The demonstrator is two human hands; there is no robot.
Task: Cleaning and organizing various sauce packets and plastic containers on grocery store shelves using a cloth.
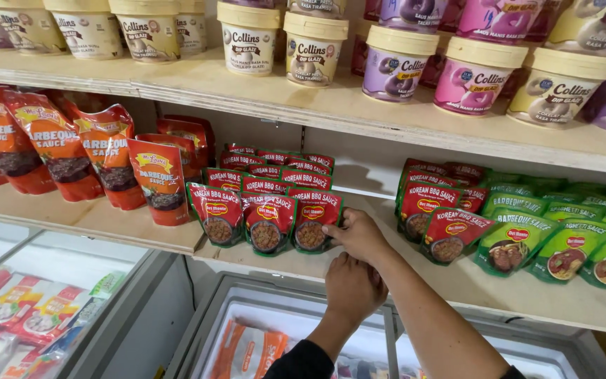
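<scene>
Three red sauce pouches stand in the front row on the wooden shelf (106, 217), and the rightmost red pouch (311, 219) is the one being handled. The right hand (359, 235) reaches to that pouch's right edge, fingers curled and touching its side; whether they actually pinch it cannot be told, since the fingertips are partly hidden. The left hand (352, 286) sits just below the right hand, at the shelf's front edge, knuckles up and fingers folded under, and it is not clear whether it holds anything. To the left of the rightmost red pouch stand the middle pouch (268, 223) and the left pouch (217, 213), each touching its neighbour, with more rows of the same red pouches (275, 172) packed close behind. Right of it, past a bare stretch of shelf, stands another group of red pouches (443, 224), and beyond those a cluster of green pouches (569, 238). Far to its left lean taller orange-red sauce bags (106, 154), tilted against one another. Above it, on the upper shelf (331, 105), sit round tubs with cream lids (313, 49), some purple and pink. Below it lies a chest freezer with sliding glass lids (247, 302), with coloured packets showing through the glass.
</scene>
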